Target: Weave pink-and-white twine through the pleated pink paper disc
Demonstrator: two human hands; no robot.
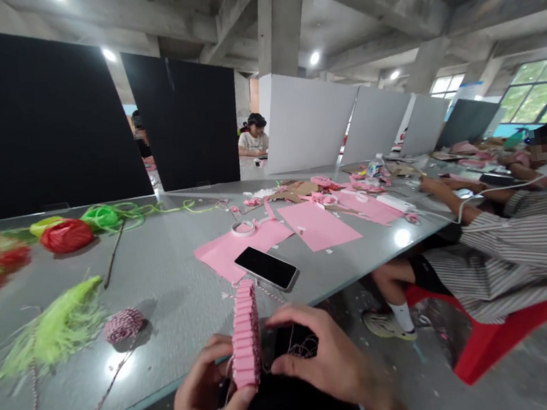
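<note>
Pinched between the thumb and fingers of my left hand (208,395) is a pleated pink paper block (247,343), upright, with red-and-white twine along its sides. My right hand (323,353) is curved just to the right of it, thumb and forefinger apart with a gap between them. A loose tangle of twine (305,347) shows within that curve; whether any strand touches the fingers I cannot make out. On the table beyond lies a dark-screened phone (266,267). To the left sits a ball of red-and-white twine (124,325), its strand trailing over the table's front edge.
Pink paper sheets (320,224), a roll of tape (243,228) and paper scraps cover the table's middle. Green shredded fibre (57,325), a thin stick (114,254) and a red ball of ribbon (66,235) lie left. A co-worker in a striped shirt (522,253) sits right.
</note>
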